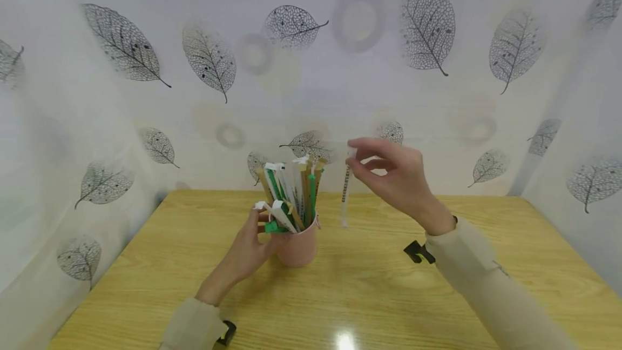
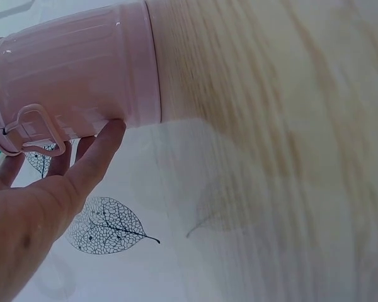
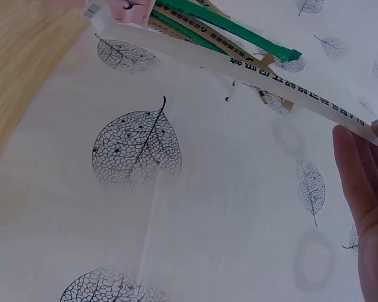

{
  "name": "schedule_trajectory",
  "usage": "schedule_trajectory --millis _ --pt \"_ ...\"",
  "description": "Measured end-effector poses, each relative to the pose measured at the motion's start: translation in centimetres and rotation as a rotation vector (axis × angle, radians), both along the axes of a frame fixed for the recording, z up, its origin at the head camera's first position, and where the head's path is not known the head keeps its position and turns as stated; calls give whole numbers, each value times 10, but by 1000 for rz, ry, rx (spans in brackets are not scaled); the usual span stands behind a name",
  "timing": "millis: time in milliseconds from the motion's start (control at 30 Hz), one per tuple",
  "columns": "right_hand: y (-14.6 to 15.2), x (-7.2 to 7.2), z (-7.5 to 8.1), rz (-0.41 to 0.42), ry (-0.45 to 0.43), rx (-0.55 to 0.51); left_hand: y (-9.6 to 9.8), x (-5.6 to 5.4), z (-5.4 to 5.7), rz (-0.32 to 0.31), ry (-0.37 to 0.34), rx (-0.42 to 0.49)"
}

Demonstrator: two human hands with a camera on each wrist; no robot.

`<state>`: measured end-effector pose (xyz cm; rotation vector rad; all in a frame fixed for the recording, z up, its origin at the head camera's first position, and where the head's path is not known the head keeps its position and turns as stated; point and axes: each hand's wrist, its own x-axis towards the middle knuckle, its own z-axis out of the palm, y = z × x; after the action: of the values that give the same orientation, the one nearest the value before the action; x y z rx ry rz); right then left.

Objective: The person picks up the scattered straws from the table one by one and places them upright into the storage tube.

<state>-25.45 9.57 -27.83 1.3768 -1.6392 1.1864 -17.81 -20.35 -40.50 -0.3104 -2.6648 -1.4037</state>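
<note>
A pink bucket (image 1: 298,250) with small side handles stands on the table, filled with several paper-wrapped straws (image 1: 297,190) in white, green and brown. My left hand (image 1: 250,247) holds the bucket from its left side; in the left wrist view the thumb (image 2: 99,154) presses on the pink wall and other fingers pass behind it. To the right of the bucket, my right hand (image 1: 396,174) pinches the upper end of a white wrapped straw (image 3: 277,85) between thumb and fingers. This straw hangs nearly upright, apart from the bunch, with dark print along its wrapper.
The wooden table (image 1: 369,296) has light grain and a bright reflection near its front edge. Behind and at both sides hangs a pale cloth (image 1: 311,107) printed with dark leaves. Black straps with clips sit at both wrists.
</note>
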Motion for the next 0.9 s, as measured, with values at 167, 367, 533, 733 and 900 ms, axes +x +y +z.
schedule_trajectory --millis 167,367,533,733,900 --pt "-13 1 9 74 -10 -73 0 0 0 1 -5 -2" --pt "-31 5 12 114 -33 -194 -2 -1 -1 9 -25 1" --pt "-40 5 6 146 -47 -178 -2 -1 -1 10 -17 -8" --pt "-43 2 -3 130 -83 -109 -1 -1 -2 10 -7 -9" --pt "-46 1 -11 100 -86 -50 -1 -1 -1 19 -12 -10"
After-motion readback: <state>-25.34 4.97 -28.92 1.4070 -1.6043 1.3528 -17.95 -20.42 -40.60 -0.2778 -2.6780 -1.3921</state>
